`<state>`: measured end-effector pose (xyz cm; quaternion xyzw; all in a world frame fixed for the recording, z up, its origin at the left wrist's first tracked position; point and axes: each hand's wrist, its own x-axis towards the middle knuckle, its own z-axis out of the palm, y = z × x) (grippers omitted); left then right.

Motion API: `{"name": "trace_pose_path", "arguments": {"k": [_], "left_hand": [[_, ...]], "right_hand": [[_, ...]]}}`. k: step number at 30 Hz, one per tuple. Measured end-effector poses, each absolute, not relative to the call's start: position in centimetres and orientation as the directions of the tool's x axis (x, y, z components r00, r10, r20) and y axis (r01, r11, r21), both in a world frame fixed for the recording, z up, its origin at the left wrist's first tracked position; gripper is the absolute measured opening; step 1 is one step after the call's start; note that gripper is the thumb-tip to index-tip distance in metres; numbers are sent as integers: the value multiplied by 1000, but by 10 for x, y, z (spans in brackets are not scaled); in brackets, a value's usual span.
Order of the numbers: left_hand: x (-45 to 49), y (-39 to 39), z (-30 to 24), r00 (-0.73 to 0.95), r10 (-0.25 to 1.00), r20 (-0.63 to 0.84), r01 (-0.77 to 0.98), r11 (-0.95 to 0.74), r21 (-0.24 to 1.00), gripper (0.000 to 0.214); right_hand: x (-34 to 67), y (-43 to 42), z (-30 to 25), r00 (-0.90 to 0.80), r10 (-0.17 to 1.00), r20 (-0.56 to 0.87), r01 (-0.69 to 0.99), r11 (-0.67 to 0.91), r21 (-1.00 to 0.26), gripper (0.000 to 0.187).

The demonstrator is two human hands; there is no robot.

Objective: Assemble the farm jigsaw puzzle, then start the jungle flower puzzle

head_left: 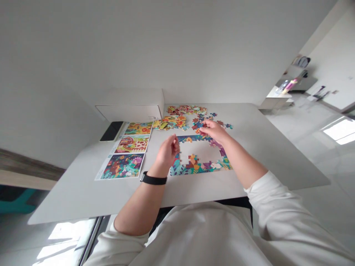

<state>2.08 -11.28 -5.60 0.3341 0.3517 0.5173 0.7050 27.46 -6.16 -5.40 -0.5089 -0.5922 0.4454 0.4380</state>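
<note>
A partly built jigsaw frame (pixel 200 167) with colourful edges lies on the white table (pixel 83 192) in front of me. My left hand (pixel 167 152), with a black band on the wrist, hovers over the frame's left side, fingers curled; whether it holds a piece I cannot make out. My right hand (pixel 213 131) reaches to the frame's top edge, fingers pinched among loose pieces (pixel 201 125). Further back lie heaps of loose puzzle pieces (pixel 177 120).
Three picture cards (pixel 130 149) lie in a column at the left of the puzzle. A black phone (pixel 111 130) and a white box (pixel 130 105) sit behind them by the wall. A side table with clutter (pixel 294 87) stands at far right.
</note>
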Motion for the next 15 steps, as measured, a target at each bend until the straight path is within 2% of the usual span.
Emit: {"name": "trace_pose_path", "arguments": {"k": [6, 11, 15], "left_hand": [[28, -116, -65, 173, 984, -26, -282, 75, 957, 29], [31, -112, -77, 203, 979, 31, -131, -4, 991, 41], [32, -111, -81, 311, 948, 65, -20, -62, 998, 49]], "right_hand": [[256, -111, -67, -46, 999, -15, 8, -15, -1000, 31], [246, -119, -84, -64, 997, -46, -18, -47, -999, 28], [237, -116, -90, -97, 994, -59, -41, -63, -997, 27]]}}
